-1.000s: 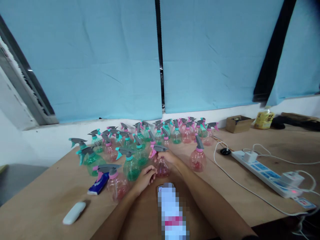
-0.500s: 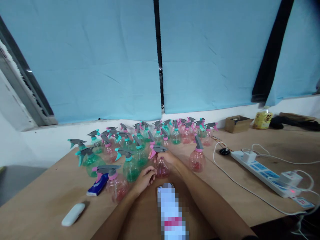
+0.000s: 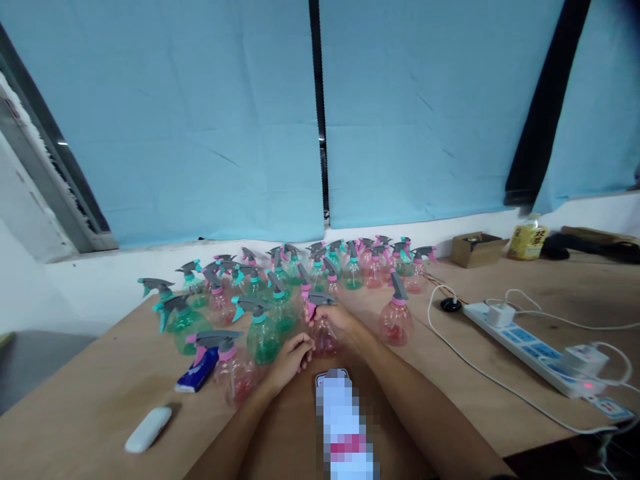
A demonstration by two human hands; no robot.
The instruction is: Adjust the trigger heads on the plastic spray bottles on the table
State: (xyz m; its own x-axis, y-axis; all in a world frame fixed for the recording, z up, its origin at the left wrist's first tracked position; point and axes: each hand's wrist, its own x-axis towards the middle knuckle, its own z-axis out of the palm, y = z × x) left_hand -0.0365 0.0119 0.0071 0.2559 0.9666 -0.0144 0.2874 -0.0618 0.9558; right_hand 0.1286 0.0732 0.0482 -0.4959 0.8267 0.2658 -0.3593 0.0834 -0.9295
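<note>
This looks like a workshop: spray bottles crowd the bench toward its far edge, a power strip near its front.

Can read nothing for certain: find blurred, dark characters on yellow bottle, illegible markings on tag beside power strip.

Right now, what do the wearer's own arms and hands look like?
Left hand and right hand: bare, no gloves or rings visible. Left forearm and right forearm: bare, no watch, cables or markings showing. Thin dark edge at the right arm's cut-off: maybe a sleeve, can't tell.
</note>
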